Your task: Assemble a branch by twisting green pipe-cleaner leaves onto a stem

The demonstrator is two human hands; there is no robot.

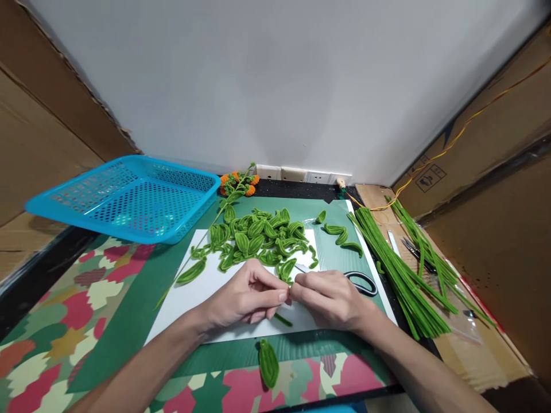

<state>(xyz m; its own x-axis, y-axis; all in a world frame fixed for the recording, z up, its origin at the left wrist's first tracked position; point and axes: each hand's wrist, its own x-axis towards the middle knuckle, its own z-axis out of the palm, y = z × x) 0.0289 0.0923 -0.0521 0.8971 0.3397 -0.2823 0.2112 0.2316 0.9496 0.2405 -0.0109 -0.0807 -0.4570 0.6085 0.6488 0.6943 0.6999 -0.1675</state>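
Between your two hands, over the white paper (181, 304), both grips are pinched shut on a green pipe cleaner (283, 319): left hand (245, 295) and right hand (329, 298) meet fingertip to fingertip. Its free tail shows just beneath them, its long axis slanting from under your left fingers toward the near right. Just behind lies a pile of green leaves (258, 235); scissors (361, 282) sit beside your right hand. One finished leaf (268, 361) lies nearer you on the desk (64, 321), pointing away from you.
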